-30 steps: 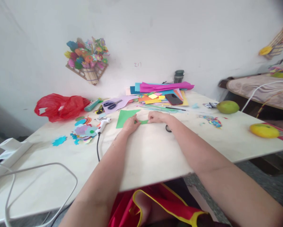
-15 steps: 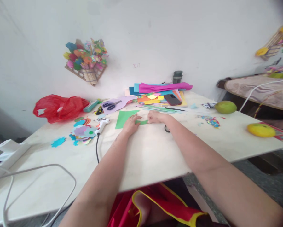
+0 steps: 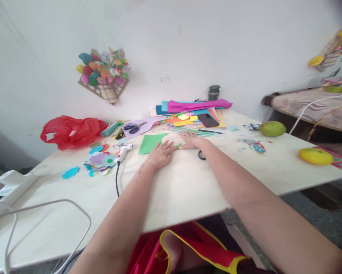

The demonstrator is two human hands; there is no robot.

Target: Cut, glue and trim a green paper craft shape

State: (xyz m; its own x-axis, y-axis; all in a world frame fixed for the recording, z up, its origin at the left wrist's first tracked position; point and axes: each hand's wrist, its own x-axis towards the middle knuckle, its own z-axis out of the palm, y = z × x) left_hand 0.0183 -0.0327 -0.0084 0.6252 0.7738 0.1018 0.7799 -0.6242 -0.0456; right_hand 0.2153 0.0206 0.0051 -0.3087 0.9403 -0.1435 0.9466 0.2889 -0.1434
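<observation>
A green paper sheet [image 3: 150,144] lies on the white table in front of me. My left hand [image 3: 161,154] rests flat over its right part, fingers spread. My right hand [image 3: 190,140] lies just to the right with its fingers stretched out, and a small bit of green shows between the two hands. Most of that green strip is hidden under the hands. Close to my right wrist is a dark roll of tape [image 3: 201,155]. Left of the sheet, a white glue gun [image 3: 123,152] lies with its black cord.
Scissors [image 3: 133,128] lie on lilac paper at the back left, near a red plastic bag [image 3: 72,131]. Paper flower cutouts [image 3: 99,159] are piled at left. A phone [image 3: 208,120] rests on coloured sheets. A green mango [image 3: 272,128] and yellow fruit [image 3: 315,156] sit at right.
My right hand has gone from closed fingers on the green strip to fingers spread flat. My left hand has slid slightly right and nearer to me, flattening over the green paper.
</observation>
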